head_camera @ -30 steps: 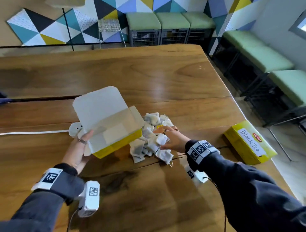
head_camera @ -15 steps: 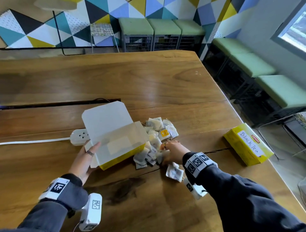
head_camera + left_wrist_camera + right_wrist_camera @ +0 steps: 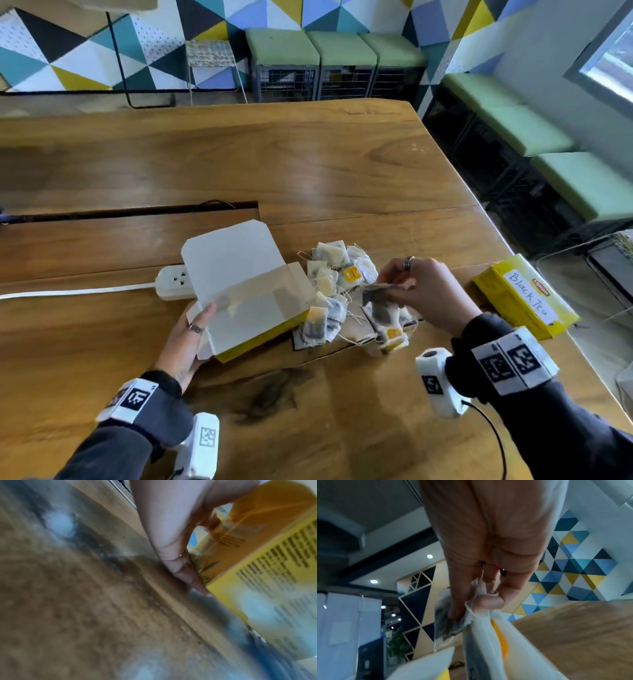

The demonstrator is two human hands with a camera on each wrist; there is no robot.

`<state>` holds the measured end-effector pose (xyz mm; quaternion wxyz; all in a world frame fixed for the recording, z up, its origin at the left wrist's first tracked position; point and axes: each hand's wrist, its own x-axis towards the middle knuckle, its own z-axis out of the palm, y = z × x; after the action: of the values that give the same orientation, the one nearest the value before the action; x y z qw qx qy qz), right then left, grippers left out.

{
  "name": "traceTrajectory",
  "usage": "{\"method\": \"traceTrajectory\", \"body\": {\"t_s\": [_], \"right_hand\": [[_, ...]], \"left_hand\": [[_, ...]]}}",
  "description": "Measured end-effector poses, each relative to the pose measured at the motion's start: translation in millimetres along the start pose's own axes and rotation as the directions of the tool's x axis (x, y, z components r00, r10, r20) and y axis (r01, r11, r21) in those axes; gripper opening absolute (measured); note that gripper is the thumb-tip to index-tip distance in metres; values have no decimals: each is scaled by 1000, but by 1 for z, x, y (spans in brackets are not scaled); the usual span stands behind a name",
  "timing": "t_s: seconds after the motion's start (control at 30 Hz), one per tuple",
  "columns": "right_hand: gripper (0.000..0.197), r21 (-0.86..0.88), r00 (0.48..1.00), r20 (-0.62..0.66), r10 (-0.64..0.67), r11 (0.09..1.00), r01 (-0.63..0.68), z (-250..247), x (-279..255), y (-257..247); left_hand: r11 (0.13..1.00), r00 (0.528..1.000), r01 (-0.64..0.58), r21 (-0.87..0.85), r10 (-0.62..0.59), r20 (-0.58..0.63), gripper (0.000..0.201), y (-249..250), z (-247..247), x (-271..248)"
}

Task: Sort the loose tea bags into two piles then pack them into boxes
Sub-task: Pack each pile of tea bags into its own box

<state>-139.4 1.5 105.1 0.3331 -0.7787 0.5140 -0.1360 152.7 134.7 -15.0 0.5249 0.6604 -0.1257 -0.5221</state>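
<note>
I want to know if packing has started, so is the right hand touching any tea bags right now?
Touching. In the right wrist view the right hand pinches tea bags between thumb and fingers; the head view shows them lifted above the pile.

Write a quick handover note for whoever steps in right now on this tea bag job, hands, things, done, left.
Left hand: steadies the open yellow box at its near-left corner; how its fingers lie is unclear.
Right hand: lifted above the table, a few tea bags pinched in its grip.
Loose pile: beside the open box, on its right.
Closed box marked Black Tea: near the right edge.
Done: seemingly that box; contents unseen.
Left: probably put the held bags into the open box, then the remaining pile, then close the lid.
</note>
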Motion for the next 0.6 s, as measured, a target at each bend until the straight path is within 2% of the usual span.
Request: {"method": "traceTrajectory", "body": {"t_s": [0.13, 0.23, 0.3, 0.37, 0.43, 0.47, 0.5, 0.53, 0.6], "right_hand": [[11, 176, 989, 115, -90, 982, 68, 5, 8, -44], [12, 413, 972, 203, -120, 911, 26, 32, 19, -72], [13, 550, 961, 260, -94, 832, -68, 62, 26, -84], [14, 657, 933, 357, -46, 723, -216, 98, 32, -87], [12, 689, 885, 465, 11, 623, -369, 128, 38, -83], [11, 682, 867, 496, 38, 602, -416, 139, 40, -80], [11, 658, 857, 511, 68, 611, -441, 148, 41, -78], [12, 597, 864, 494, 95, 685, -417, 153, 43, -75], [13, 294, 893, 439, 97, 924, -244, 153, 47, -75]], "left_hand": [[1000, 1000, -2, 9, 1, 8, 14, -5, -2, 0], [1000, 1000, -2, 13, 1, 31, 24, -9, -3, 0], [1000, 998, -4, 22, 3, 59, 43, -11, -4, 0], [1000, 997, -4, 17, 3, 78, 59, -12, -5, 0], [1000, 997, 8, 19, -9, 78, 62, -11, -6, 0], [1000, 997, 14, 27, -16, 80, 59, -11, -6, 0], [999, 996, 22, 40, -25, 89, 59, -11, -7, 0], [998, 995, 25, 54, -30, 100, 63, -10, -7, -1], [997, 994, 37, 69, -44, 99, 69, -10, -9, -2]]}}
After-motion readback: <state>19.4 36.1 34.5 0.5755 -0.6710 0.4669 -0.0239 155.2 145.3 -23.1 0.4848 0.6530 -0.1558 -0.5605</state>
